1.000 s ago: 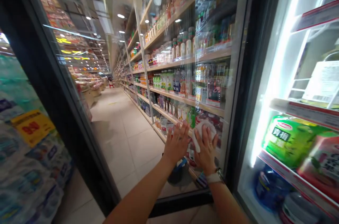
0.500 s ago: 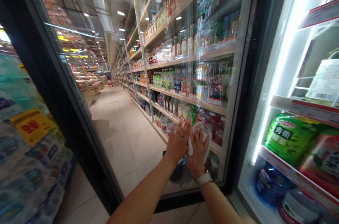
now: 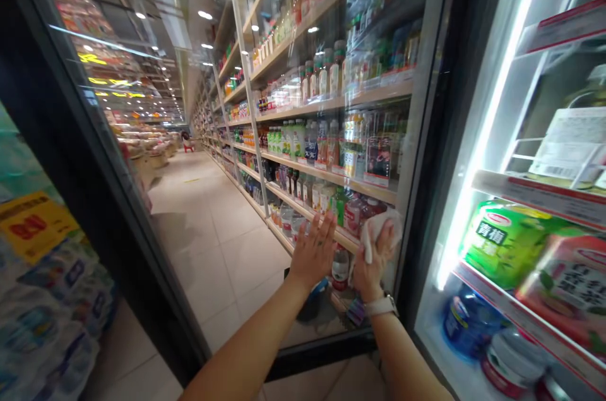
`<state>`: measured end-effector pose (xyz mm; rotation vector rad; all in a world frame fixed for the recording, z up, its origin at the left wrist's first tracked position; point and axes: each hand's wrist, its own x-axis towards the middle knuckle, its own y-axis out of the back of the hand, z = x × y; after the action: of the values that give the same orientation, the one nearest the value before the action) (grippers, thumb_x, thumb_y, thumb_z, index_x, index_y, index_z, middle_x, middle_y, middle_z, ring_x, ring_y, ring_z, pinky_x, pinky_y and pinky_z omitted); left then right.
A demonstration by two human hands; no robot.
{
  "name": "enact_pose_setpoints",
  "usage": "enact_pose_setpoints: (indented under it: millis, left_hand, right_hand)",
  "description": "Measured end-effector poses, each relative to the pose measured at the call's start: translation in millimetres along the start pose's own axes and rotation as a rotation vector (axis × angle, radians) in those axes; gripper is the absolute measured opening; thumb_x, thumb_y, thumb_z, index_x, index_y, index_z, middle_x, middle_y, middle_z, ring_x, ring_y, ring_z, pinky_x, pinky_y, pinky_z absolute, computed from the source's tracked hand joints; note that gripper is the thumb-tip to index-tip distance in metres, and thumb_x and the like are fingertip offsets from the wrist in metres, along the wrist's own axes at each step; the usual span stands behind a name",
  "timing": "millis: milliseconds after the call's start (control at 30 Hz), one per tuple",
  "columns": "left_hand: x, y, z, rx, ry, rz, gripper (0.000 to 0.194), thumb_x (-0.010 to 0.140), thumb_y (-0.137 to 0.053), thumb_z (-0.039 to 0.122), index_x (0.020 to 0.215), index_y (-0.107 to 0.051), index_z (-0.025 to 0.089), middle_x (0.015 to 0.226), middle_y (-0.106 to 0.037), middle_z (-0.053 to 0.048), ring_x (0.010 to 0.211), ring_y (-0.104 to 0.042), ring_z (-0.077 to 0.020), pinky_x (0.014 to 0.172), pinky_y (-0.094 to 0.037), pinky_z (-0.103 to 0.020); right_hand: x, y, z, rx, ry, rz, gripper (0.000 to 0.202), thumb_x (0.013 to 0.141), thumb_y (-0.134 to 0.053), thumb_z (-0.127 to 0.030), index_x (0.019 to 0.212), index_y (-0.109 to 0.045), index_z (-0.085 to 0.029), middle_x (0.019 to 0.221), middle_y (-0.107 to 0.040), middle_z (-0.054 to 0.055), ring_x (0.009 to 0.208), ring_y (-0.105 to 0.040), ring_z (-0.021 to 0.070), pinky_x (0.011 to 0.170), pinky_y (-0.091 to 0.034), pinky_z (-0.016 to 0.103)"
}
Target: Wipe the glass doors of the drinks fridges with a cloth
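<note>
A glass door (image 3: 222,211) with a dark frame stands open in front of me. My left hand (image 3: 313,249) lies flat on the lower part of the glass, its fingers stretched out and nothing in it. To its right, my right hand (image 3: 374,262) holds a white cloth (image 3: 379,227) against the glass near the right side of the frame. The cloth is bunched around the fingers and partly hidden by them. A watch with a light band is on my right wrist. Bottles on shelves show in the glass behind both hands.
At the right is a lit cooler with a green package (image 3: 506,243), a red package (image 3: 568,281) and bottles on its shelves. Wrapped packs (image 3: 52,312) under a yellow price sign (image 3: 35,224) stand at the left. A tiled aisle (image 3: 203,199) runs away beyond the glass.
My right hand and the cloth have moved right across the glass, away from my left hand. My left hand has shifted slightly left. The view has turned a little to the right.
</note>
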<state>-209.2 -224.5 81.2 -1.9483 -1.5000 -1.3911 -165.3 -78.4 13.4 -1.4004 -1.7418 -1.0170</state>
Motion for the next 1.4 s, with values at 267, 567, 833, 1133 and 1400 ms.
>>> enact_pose_setpoints:
  millis: [267,567,833,1133,1400]
  left_hand:
    - [-2,0.2,-5,0.005,-0.030,-0.006,0.060,0.090,-0.047,0.030,0.147,-0.038,0.014,0.159,-0.023,-0.008,0.150,-0.009,-0.0268,0.122,-0.009,-0.048]
    - [1,2.0,1,-0.022,0.007,0.019,0.058,0.091,-0.049,0.037,0.144,-0.043,0.014,0.155,-0.032,-0.007,0.150,-0.006,-0.0247,0.123,-0.003,-0.047]
    - [0,0.5,0,0.007,-0.003,0.014,0.058,0.091,-0.046,0.036,0.145,-0.042,0.015,0.158,-0.026,-0.008,0.150,-0.008,-0.0270,0.122,-0.005,-0.050]
    - [-2,2.8,-2,0.012,-0.023,-0.006,0.055,0.092,-0.045,0.034,0.143,-0.044,0.015,0.159,-0.022,-0.007,0.150,-0.010,-0.0273,0.122,-0.009,-0.049]
    - [0,7.8,3,0.006,-0.006,-0.053,0.056,0.093,-0.045,0.036,0.146,-0.040,0.016,0.157,-0.029,-0.006,0.149,-0.013,-0.0260,0.122,-0.012,-0.050]
  right_hand:
    - [-29,-17,-41,0.003,0.233,-0.087,0.059,0.094,-0.036,-0.028,0.152,-0.025,-0.027,0.157,-0.030,0.013,0.145,-0.025,0.0328,0.111,-0.022,0.063]
    - [23,10,27,0.029,-0.016,0.115,0.058,0.097,-0.037,-0.028,0.153,-0.024,-0.021,0.161,-0.019,0.015,0.148,-0.018,0.0328,0.114,-0.024,0.063]
    - [-8,-14,-14,0.095,-0.004,0.129,0.054,0.099,-0.032,-0.034,0.150,-0.032,-0.015,0.155,-0.031,0.019,0.144,-0.029,0.0360,0.109,-0.033,0.065]
    - [-17,-14,-20,0.083,0.317,-0.032,0.063,0.095,-0.039,-0.021,0.154,-0.019,-0.024,0.157,-0.030,0.014,0.145,-0.029,0.0302,0.111,-0.036,0.058]
    - [8,4,17,0.068,-0.041,0.097,0.058,0.097,-0.033,-0.027,0.153,-0.023,-0.015,0.160,-0.018,0.017,0.146,-0.022,0.0356,0.113,-0.031,0.060]
